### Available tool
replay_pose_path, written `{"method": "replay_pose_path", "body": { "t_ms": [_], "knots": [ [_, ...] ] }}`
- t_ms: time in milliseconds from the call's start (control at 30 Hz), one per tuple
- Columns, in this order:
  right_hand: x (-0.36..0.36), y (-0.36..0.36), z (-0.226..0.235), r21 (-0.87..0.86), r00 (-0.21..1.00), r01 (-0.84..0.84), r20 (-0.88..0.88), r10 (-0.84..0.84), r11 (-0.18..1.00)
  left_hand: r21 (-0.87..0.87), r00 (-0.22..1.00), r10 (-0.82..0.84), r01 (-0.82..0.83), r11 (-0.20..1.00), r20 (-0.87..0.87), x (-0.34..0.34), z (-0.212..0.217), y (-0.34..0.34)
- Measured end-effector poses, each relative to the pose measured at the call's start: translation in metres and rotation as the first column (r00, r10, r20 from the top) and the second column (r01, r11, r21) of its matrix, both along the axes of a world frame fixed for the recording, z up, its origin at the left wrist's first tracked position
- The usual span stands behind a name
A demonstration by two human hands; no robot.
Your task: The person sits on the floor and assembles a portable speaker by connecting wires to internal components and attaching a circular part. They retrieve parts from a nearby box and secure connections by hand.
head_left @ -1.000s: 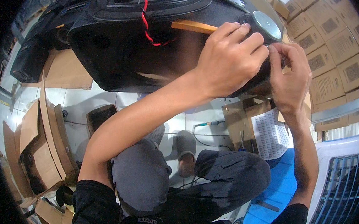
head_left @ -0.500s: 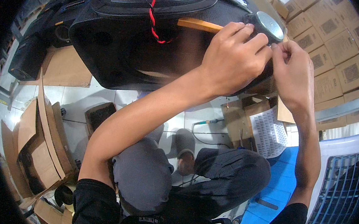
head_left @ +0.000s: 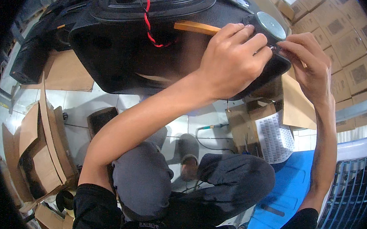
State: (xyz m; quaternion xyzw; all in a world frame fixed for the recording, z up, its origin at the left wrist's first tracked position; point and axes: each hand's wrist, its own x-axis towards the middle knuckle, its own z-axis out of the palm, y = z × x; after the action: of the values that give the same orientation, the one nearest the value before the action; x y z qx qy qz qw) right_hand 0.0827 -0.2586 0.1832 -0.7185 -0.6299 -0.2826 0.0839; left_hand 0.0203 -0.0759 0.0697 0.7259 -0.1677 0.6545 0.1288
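Note:
A large black speaker cabinet (head_left: 92,50) lies in front of me, with a dark opening in its near side. At its right end sits a round part with a silvery disc face (head_left: 271,25), perhaps a tweeter's magnet. My left hand (head_left: 234,62) is closed beside this part, its fingertips hidden. A flat yellow-orange stick (head_left: 194,27) runs behind that hand; whether the hand grips it cannot be told. To the right, my right hand (head_left: 310,59) pinches with thumb and fingers close to the disc's lower edge. Something tiny and shiny shows between the hands.
Red and black twisted wires (head_left: 147,24) hang across the cabinet from a black speaker frame (head_left: 97,12). Stacked cardboard boxes (head_left: 359,71) stand at the right, above a blue plastic surface (head_left: 277,197). Open cardboard (head_left: 47,147) lies at the left. A cable (head_left: 203,141) runs over the floor.
The view has shifted slightly, with the cabinet and wires a little further left. My right hand has moved right and its wrist has turned; the left hand stays beside the round part.

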Motion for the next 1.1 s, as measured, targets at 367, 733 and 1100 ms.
{"method": "replay_pose_path", "body": {
  "t_ms": [367,733,1100],
  "knots": [
    [0.002,0.01,0.006,-0.071,0.991,-0.036,0.124,0.045,0.997,-0.002,1.0,-0.004,0.004,1.0,0.025,0.0,-0.001,0.0],
    [-0.029,0.021,-0.034,0.235,0.935,0.324,-0.229,-0.271,0.917,0.005,1.0,-0.001,0.001,1.0,0.012,-0.001,-0.002,-0.001],
    [-0.017,0.003,-0.025,0.23,0.778,0.368,-0.606,-0.164,0.901,0.012,1.0,-0.004,0.004,1.0,-0.014,-0.001,-0.001,0.0]
  ]
}}
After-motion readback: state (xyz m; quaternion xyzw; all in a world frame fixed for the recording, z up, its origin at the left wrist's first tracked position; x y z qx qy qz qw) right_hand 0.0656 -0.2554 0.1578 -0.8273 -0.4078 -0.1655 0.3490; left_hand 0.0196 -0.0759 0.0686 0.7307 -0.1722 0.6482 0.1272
